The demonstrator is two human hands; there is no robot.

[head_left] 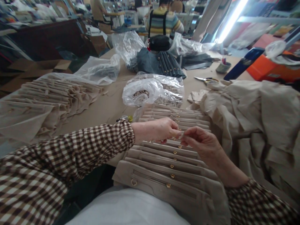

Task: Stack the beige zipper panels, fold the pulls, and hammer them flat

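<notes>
A row of overlapping beige fabric pieces (pixel 164 187) lies in front of me, each with a zipper and gold-coloured metal fittings. Over the middle of this row, my left hand (pixel 161 128) is closed, with its thumb and fingers pinched together. Facing it, my right hand (pixel 203 142) pinches at nearly the same spot, and the fingertips almost meet. Something small and pale may be between them, but it is too small to name. Below the hands, a gold zipper pull (pixel 168 185) shows on the nearest piece, with a metal ring (pixel 133 182) to its left.
Clear plastic bags (pixel 142 90) with small parts lie beyond the row. More beige pieces (pixel 53 97) are stacked left, and loose beige cloth (pixel 264 112) is heaped right. Farther back are dark blue pieces (pixel 159 62), scissors (pixel 206 80) and an orange box (pixel 264 70). A person (pixel 161 25) sits beyond.
</notes>
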